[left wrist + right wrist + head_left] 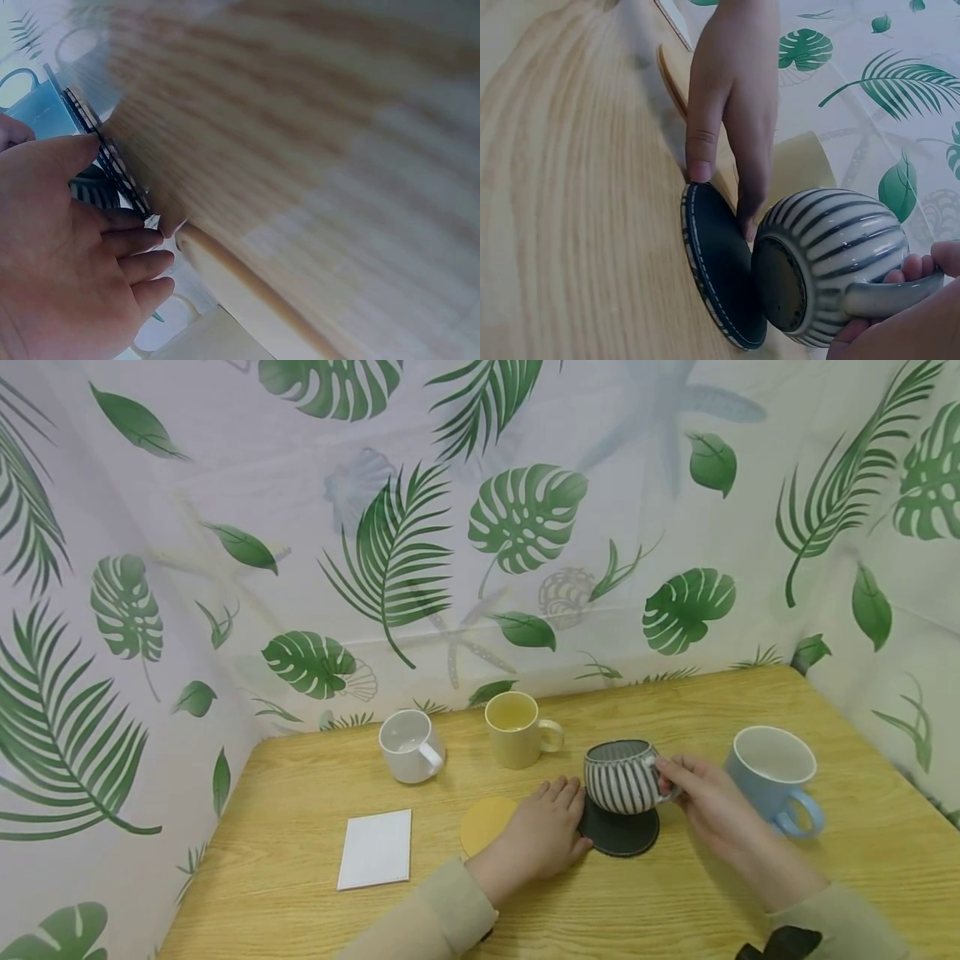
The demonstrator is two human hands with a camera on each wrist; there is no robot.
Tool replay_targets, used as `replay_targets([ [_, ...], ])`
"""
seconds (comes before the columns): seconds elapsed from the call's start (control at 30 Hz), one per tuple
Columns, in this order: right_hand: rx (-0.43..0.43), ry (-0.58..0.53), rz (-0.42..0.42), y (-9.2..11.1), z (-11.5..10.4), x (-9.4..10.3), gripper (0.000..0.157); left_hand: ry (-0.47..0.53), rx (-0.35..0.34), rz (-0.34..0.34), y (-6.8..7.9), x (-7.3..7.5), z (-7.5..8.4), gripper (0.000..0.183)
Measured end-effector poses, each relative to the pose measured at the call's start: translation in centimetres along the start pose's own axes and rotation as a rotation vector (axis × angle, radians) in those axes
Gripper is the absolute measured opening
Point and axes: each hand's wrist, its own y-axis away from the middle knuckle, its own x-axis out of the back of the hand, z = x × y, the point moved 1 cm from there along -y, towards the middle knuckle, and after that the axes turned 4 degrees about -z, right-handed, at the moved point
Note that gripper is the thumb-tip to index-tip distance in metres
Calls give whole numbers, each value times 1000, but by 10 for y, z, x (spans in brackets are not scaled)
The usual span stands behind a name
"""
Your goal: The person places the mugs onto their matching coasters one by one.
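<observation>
My right hand (708, 802) pinches the handle of a grey-and-white striped mug (621, 785). The mug is over a round black coaster (621, 835); in the right wrist view its dark base (778, 283) tilts away from the coaster, with the lower edge right at the surface. My left hand (543, 827) lies low over the table, fingers extended, its thumb and fingertips at the coaster's left edge. Partly behind that hand is a round yellow coaster (483, 828). In the left wrist view, the palm (60, 255) faces the camera and the thumb overlaps the black coaster's rim.
A blue mug (772, 777) stands right of my right hand. Toward the back are a yellow mug (513, 735) and a white mug (408, 747). A square white coaster (375, 850) lies on the wooden table (277, 843) at left. Leaf-print cloth (420, 610) hangs around the table.
</observation>
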Motion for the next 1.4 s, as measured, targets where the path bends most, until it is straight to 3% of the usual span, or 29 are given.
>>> replay_targets([
  [0.2, 20, 33, 18, 8, 4, -1, 32, 10, -5, 13, 0, 1, -1, 72],
  [0.43, -5, -5, 29, 21, 15, -3, 30, 8, -7, 7, 0, 0, 0, 72],
  [0.9, 22, 92, 2, 36, 31, -11, 22, -23, 8, 29, 1, -2, 2, 74],
  [1.17, 33, 42, -18, 36, 39, -14, 21, 26, 13, 41, 3, -1, -1, 74],
  [1.4, -6, 107, -37, 39, 45, -14, 16, 66, 4, 45, 6, 1, -3, 74],
])
